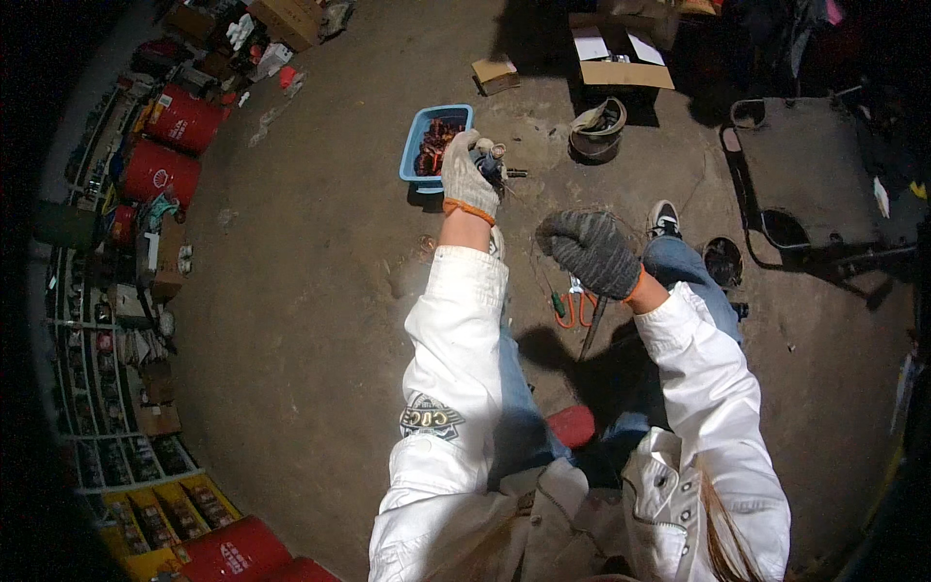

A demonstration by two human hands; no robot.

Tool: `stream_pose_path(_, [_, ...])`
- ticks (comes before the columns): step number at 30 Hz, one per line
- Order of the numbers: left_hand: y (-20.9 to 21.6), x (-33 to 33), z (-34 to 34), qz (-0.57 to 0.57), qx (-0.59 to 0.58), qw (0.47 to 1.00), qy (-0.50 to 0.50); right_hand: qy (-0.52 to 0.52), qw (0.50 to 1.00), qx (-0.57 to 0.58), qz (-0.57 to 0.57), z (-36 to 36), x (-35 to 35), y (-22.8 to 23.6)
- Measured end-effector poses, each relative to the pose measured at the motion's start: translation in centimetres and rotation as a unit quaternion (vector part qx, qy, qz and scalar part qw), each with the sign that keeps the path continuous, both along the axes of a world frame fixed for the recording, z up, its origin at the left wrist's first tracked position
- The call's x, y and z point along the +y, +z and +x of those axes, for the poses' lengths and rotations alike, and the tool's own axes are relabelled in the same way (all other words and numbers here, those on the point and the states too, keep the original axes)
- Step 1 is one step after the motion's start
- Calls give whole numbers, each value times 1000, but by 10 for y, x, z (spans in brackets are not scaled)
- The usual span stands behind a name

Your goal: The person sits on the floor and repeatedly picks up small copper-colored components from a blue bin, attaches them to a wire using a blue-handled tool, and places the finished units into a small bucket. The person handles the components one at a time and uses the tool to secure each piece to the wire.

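My left hand [469, 179], in a pale knit glove with an orange cuff, grips a dark metal part with a short shaft [493, 167] beside the near right edge of a blue plastic basin [408, 145]. Copper-brown pieces [436, 145] lie inside that basin. My right hand [593, 254], in a dark grey glove, is closed with its back toward me; whatever it holds is hidden. Just below it are orange-handled scissors or cutters [579, 308] and a dark bar [592, 332]. Whether the bar is in my hand or on the floor I cannot tell.
A dark bucket [594, 147] stands beyond my hands, with an open cardboard box [626, 75] behind it. A dark flat-topped piece of equipment [819, 175] is at right. Red drums [160, 175] and stocked shelves [92, 369] line the left. Something red [572, 425] shows between my legs.
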State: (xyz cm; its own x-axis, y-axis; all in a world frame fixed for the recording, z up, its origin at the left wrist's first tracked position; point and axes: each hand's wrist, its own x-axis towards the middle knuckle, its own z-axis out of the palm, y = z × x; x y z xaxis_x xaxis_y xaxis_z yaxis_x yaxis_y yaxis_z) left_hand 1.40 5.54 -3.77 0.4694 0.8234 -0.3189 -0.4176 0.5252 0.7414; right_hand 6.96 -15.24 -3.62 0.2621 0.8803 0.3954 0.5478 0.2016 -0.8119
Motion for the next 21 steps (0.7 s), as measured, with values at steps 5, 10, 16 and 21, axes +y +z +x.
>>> stream_pose_path(5, [-4,7,-3,-21,56,998,19,60,996,-71,3,-9,-1,14])
stream_pose_path(10, [-2,3,8,103,129,985,44,4,993,118,17,-1,-4,20])
stream_pose_path(16, [-2,3,10,426,199,880,-68,-104,974,-133,154,40,-14,5])
stream_pose_path(21, [0,5,1,294,111,937,-150,-190,976,61,89,46,-15,-18])
